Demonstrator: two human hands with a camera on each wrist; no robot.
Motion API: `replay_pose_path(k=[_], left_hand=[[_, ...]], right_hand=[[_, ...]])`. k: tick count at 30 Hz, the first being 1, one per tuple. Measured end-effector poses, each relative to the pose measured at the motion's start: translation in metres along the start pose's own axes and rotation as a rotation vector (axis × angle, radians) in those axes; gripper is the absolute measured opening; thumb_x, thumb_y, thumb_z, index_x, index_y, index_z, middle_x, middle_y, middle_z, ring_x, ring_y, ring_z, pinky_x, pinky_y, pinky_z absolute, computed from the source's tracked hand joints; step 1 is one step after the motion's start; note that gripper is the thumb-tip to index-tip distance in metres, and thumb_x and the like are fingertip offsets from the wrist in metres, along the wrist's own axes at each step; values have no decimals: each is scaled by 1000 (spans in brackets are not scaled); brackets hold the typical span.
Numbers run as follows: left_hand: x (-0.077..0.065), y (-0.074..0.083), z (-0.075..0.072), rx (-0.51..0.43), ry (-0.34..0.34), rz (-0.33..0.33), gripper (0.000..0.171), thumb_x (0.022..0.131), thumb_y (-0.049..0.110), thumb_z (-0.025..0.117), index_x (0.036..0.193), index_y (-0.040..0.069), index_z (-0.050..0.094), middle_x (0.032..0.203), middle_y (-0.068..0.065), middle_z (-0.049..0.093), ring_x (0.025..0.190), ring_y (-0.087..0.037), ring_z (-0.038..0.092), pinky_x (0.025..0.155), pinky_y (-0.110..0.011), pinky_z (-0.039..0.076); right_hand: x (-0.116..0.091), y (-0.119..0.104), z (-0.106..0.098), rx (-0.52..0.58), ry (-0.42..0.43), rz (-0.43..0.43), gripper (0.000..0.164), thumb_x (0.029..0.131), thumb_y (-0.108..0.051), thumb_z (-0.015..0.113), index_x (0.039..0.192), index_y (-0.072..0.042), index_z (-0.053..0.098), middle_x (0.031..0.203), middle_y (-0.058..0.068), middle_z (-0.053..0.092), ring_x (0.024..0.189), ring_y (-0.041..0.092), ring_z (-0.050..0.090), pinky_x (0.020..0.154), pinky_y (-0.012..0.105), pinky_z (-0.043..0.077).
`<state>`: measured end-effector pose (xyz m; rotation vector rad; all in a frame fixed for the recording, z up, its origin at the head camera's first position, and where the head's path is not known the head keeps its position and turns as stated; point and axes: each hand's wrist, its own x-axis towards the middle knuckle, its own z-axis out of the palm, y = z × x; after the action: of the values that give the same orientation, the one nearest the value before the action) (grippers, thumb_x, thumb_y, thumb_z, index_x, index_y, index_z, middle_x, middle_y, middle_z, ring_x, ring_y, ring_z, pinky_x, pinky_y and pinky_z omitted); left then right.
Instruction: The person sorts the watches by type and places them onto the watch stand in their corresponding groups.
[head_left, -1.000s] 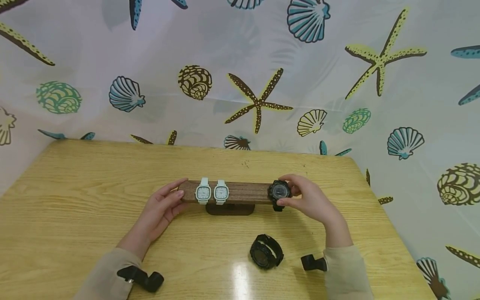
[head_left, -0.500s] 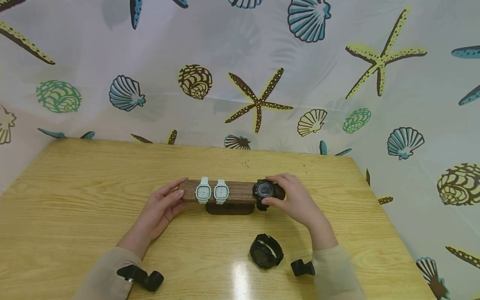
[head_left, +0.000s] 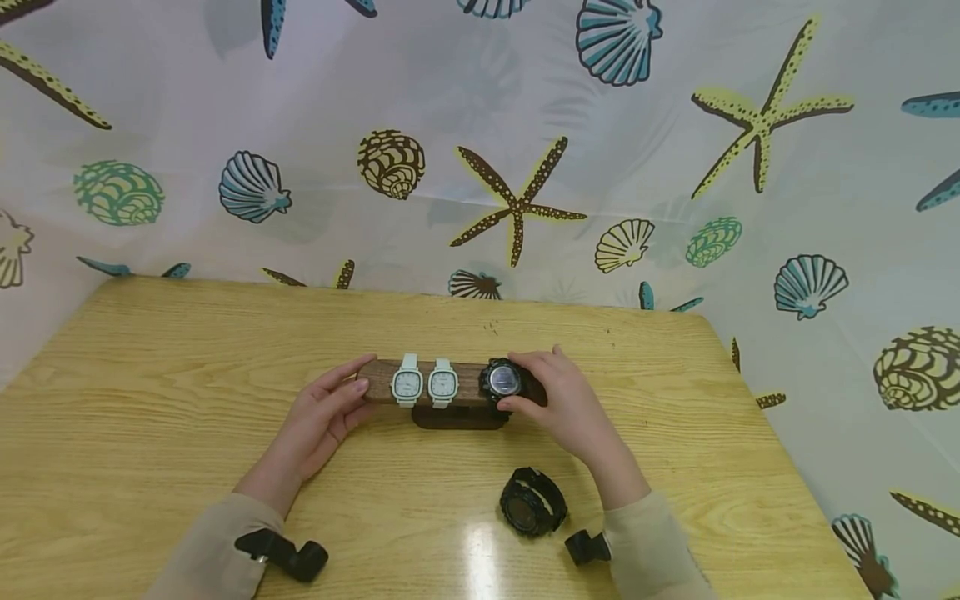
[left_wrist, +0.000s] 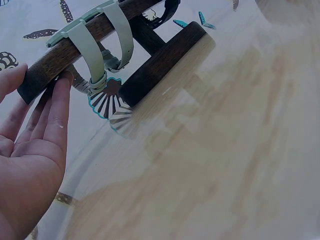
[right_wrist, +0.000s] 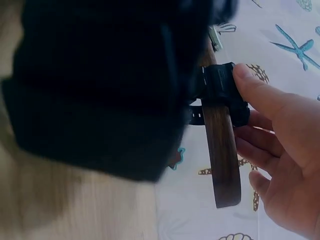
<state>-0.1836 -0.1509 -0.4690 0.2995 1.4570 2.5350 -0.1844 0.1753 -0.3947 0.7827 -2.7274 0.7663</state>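
Note:
A dark wooden watch stand (head_left: pixel 468 375) rises from the table on a short post and base. Two white watches, one on the left (head_left: pixel 407 384) and one beside it (head_left: pixel 442 384), are looped round its bar. My left hand (head_left: pixel 322 421) grips the bar's left end, thumb in front, as the left wrist view also shows. With thumb and fingers my right hand (head_left: pixel 562 400) pinches a black digital watch (head_left: pixel 504 380), whose strap circles the bar right of the white ones. In the right wrist view the bar's bare end (right_wrist: pixel 223 175) sticks out past this watch (right_wrist: pixel 220 85).
A second black watch (head_left: pixel 532 502) lies on the wooden table (head_left: pixel 375 517), in front of the stand. Black camera mounts sit on both wrists, left (head_left: pixel 283 556) and right (head_left: pixel 587 547). Behind the table hangs a shell-patterned cloth (head_left: pixel 315 100).
My right hand has slid the black watch leftward along the bar, from its right end to nearer the white watches. The left hand has stayed at the left end.

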Motion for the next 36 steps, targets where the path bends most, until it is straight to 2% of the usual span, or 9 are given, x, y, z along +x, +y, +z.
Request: replay_pose_path(k=[7,16,26,32,36], left_hand=[[0,0,0,-2,-3,2,41,99,5,50,140,10,50,141,-14,27,109,-15,58,88,-28,51],[0,0,0,4,3,-2,41,99,5,50,140,10,50,140,-14,27,109,-15,57,89,-29,51],[-1,1,1,13,12,-17,42,99,7,51,141,9,48,142,-14,25,111,-15,57,91,-30,50],[-1,1,1,21,20,-26,42,99,8,52,141,10,48,142,-14,24,110,-15,57,91,-30,50],[-1,2,0,24,28,-29,42,99,8,53,141,10,48,142,-15,24,110,-15,57,91,-29,50]], right_hand=[[0,-4,5,-33,30,-21,63,79,-36,76,132,-8,57,121,8,61,117,24,54,116,38,17],[-1,-7,6,-49,13,-58,67,78,-36,76,135,-8,54,126,8,59,120,24,52,116,43,15],[-4,-10,-1,-88,-53,-50,69,82,-39,72,141,-13,48,134,5,56,123,25,48,114,47,19],[-7,-15,-17,-51,-92,-82,64,84,-37,71,140,-12,50,140,3,49,128,23,43,110,42,31],[-10,-20,-30,21,-129,-133,55,84,-33,72,132,-11,57,134,2,53,124,20,47,104,38,39]])
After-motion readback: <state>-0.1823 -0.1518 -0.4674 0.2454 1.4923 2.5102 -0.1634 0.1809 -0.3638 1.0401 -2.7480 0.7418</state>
